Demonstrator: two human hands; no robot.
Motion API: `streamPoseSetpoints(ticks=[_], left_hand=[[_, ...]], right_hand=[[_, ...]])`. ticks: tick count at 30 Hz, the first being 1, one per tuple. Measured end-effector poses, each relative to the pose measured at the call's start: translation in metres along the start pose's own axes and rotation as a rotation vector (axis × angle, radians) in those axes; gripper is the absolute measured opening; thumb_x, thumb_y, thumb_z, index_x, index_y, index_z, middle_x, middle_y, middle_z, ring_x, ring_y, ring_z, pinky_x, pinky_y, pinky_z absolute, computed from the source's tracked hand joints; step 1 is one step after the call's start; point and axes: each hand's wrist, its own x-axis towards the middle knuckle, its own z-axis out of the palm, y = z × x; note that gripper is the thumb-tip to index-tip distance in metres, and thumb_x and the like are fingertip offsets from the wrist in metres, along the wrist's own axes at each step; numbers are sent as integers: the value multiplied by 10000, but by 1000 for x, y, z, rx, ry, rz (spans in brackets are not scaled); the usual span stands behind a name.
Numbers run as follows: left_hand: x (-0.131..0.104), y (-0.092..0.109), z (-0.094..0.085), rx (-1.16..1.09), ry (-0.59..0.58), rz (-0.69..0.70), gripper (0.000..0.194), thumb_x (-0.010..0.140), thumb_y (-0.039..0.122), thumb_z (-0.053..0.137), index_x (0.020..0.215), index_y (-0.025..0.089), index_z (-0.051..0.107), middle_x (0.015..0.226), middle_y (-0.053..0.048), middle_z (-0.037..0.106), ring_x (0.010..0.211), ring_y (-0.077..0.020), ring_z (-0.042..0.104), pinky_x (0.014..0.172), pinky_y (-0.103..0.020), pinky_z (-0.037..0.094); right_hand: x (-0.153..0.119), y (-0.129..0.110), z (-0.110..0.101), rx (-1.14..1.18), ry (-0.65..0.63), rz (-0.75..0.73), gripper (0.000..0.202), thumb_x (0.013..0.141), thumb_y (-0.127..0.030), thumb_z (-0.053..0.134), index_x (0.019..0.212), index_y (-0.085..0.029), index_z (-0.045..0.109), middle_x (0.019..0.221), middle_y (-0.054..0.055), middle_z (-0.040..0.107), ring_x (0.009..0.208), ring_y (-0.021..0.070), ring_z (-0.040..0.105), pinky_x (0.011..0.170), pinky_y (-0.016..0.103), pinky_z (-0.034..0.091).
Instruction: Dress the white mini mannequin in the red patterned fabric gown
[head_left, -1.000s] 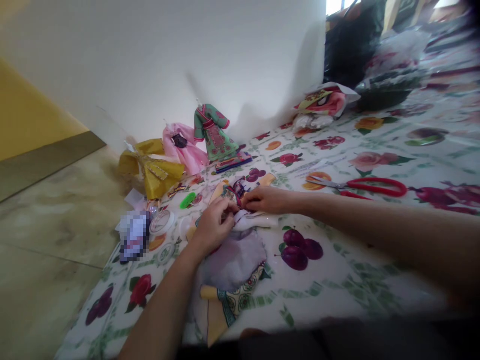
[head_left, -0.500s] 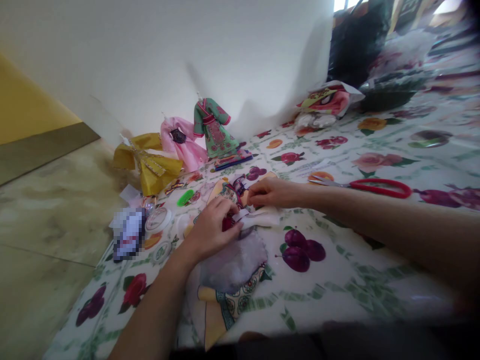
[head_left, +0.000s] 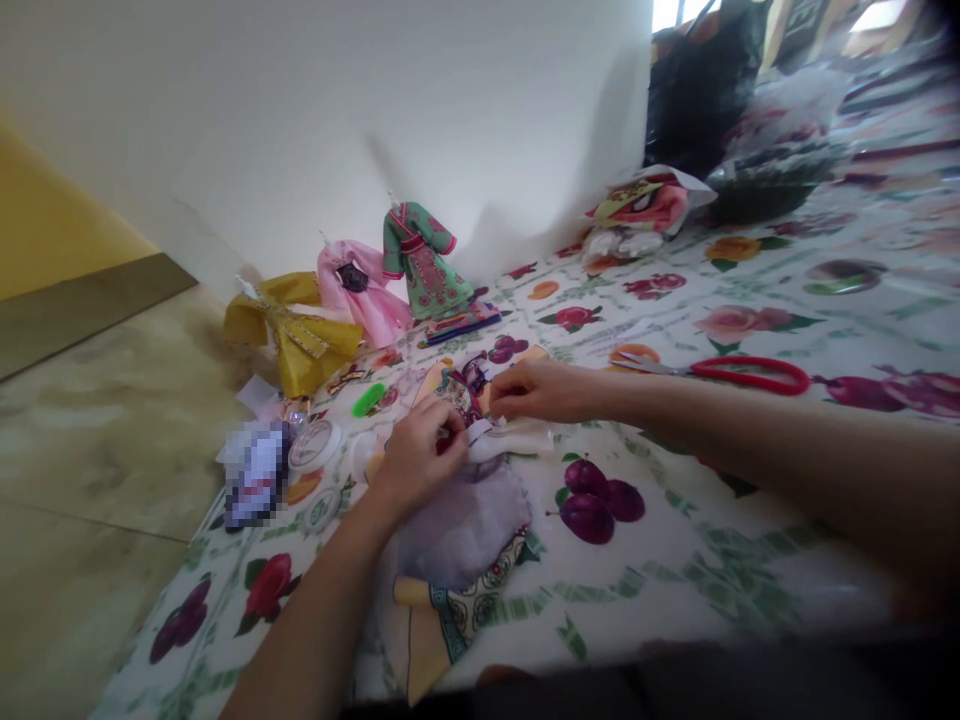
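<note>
A printed figure of a person in patterned clothes [head_left: 480, 600] lies flat on the table before me, with whitish fluffy padding [head_left: 469, 530] over its middle. My left hand [head_left: 424, 450] rests at the upper part of this figure, fingers curled and thumb tip pressed toward them. Just right of the thumb is a small white strip [head_left: 478, 431]. My right hand [head_left: 531, 388] is across from it, its fingertips pinched together over the dark red printed upper part. What either pinch holds is hidden. A pale folded piece [head_left: 525, 437] lies below the right hand.
Scissors with red handles [head_left: 750, 374] lie beyond my right forearm. Small yellow [head_left: 319, 350], pink [head_left: 367, 295] and green [head_left: 421, 262] dresses stand by the wall. A green oval [head_left: 368, 400], a round lid [head_left: 315, 445] and a blurred packet [head_left: 257, 475] are at left.
My left thumb has drawn back from the white strip toward the curled fingers, so more of the strip shows. The right hand stays nearly in place. The view has shifted slightly.
</note>
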Motion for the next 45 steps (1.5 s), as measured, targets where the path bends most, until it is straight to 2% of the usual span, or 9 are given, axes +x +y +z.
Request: streamPoseSetpoints(ticks=[7, 11, 18, 22, 24, 27, 32, 37, 45], left_hand=[[-1, 8, -2, 11, -48, 55, 55, 809, 176, 586, 829, 208, 546, 891, -38, 599, 892, -201, 566, 808, -341, 459], [-3, 11, -2, 43, -63, 75, 60, 810, 156, 574, 824, 205, 542, 885, -39, 587, 876, -198, 555, 797, -335, 453], [-2, 4, -1, 26, -19, 87, 98, 806, 106, 562, 776, 199, 553, 837, -25, 594, 810, -169, 561, 756, -303, 446], [-1, 1, 1, -32, 37, 27, 87, 800, 116, 578, 763, 194, 572, 832, -27, 614, 802, -168, 573, 748, -305, 451], [0, 0, 1, -58, 67, -18, 84, 796, 119, 584, 751, 191, 582, 821, -25, 620, 797, -165, 575, 745, -305, 451], [0, -1, 3, -94, 100, -78, 74, 791, 134, 591, 740, 189, 594, 803, -17, 624, 791, -160, 576, 731, -296, 452], [0, -2, 6, -133, 161, -109, 58, 796, 180, 597, 739, 188, 609, 799, -15, 626, 798, -160, 591, 711, -285, 474], [0, 2, 6, -124, 166, -110, 69, 785, 152, 589, 727, 184, 608, 787, -15, 622, 752, -148, 584, 682, -273, 466], [-1, 4, 6, -134, 75, -5, 65, 790, 137, 588, 749, 186, 593, 824, -27, 613, 770, -148, 574, 671, -267, 460]], right_hand=[[-1, -4, 0, -4, 24, 24, 167, 832, -222, 544, 773, -159, 687, 684, 18, 609, 643, 126, 492, 600, 264, 343], [0, -2, 1, 4, 49, -5, 175, 827, -232, 546, 774, -158, 695, 675, 17, 610, 638, 129, 488, 591, 268, 344], [-3, -8, 0, 20, 73, -30, 193, 824, -214, 540, 804, -140, 717, 738, 28, 662, 690, 138, 536, 632, 260, 381], [-5, -15, -2, 19, 112, -18, 168, 802, -182, 553, 774, -144, 714, 729, 30, 669, 682, 135, 559, 627, 253, 397], [-6, -18, -1, 129, 75, 50, 142, 800, -179, 557, 751, -148, 687, 670, 24, 636, 601, 123, 551, 561, 249, 395], [-10, -24, 2, 418, -62, 239, 133, 815, -175, 538, 742, -157, 648, 610, 17, 594, 464, 102, 515, 426, 237, 336], [-15, -34, 9, 794, -195, 404, 133, 837, -169, 559, 763, -165, 670, 637, 52, 628, 489, 101, 553, 388, 199, 341], [-12, -32, 15, 1027, -142, 446, 98, 863, -195, 599, 810, -190, 681, 662, 58, 641, 555, 101, 573, 400, 170, 384], [-4, -18, 21, 1015, -77, 460, 61, 885, -247, 610, 875, -187, 599, 671, 39, 657, 574, 120, 624, 429, 169, 475]])
